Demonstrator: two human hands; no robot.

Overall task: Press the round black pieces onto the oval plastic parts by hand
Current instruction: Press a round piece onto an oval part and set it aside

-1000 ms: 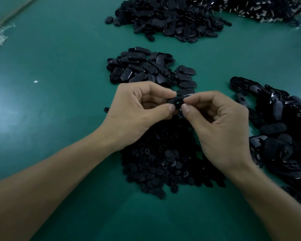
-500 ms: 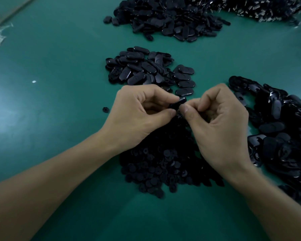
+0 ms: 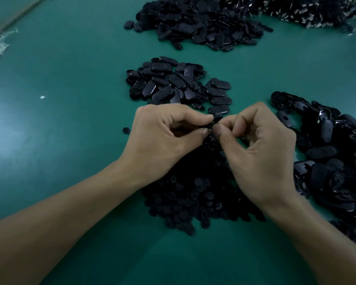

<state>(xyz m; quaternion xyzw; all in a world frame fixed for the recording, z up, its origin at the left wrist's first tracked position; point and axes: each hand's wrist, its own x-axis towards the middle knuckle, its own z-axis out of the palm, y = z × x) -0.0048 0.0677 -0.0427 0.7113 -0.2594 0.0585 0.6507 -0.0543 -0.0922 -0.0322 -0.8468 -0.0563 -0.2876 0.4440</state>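
Centre frame: left hand (image 3: 169, 140) and right hand (image 3: 261, 151) both pinching oval part (image 3: 215, 120) in curled fingers (image 3: 193, 118), thumb tips nearly touching below; part lying between hands, long axis seemingly running hand to hand.

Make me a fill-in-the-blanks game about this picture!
1. The table is ___ in colour.
2. The left hand and right hand pinch one small ___ part.
3. A lone round piece lies ___ of the left hand.
Missing words: green; black; left.
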